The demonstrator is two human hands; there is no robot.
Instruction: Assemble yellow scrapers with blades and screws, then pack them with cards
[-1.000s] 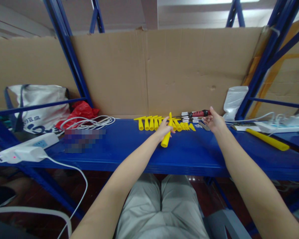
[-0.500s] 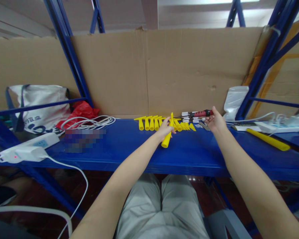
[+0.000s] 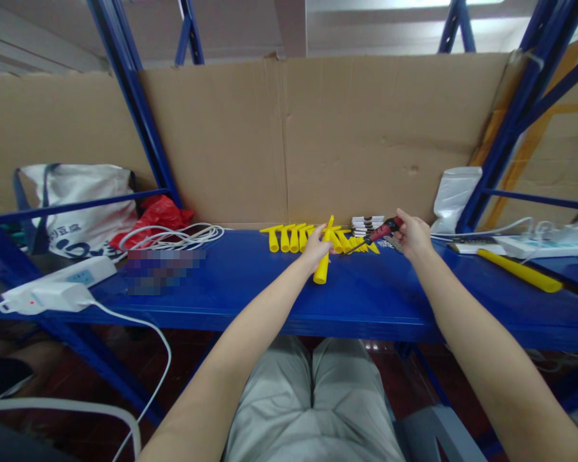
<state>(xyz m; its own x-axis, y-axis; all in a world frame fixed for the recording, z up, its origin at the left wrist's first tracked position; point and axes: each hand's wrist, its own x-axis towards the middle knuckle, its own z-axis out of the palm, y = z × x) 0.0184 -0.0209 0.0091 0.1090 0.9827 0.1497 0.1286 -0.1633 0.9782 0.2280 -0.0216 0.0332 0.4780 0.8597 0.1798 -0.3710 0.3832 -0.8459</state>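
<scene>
The left hand (image 3: 315,248) holds a long yellow plastic tube (image 3: 322,268) just in front of the row of short yellow plastic pieces (image 3: 289,238) that lies on the blue metal shelf (image 3: 250,285). The fingers are closed around the middle of the tube. Its thin upper end rises above the fingers and stands over the row, and its thicker lower end points out below the hand, toward the person.

The right hand (image 3: 413,235) is at the right end of this row. Its fingers are clamped on a red and black handled tool (image 3: 384,228). The handle comes out of the fingers to the left, and the thin dark shaft slants down toward the last pieces of the row. I cannot tell if the tip touches them.

A small stack of white flat pieces (image 3: 366,222) sits just behind the right end of the row. A coil of white cable (image 3: 173,236) lies to the left of the row, well apart, and a long yellow rod (image 3: 517,270) lies far to the right of it.
</scene>
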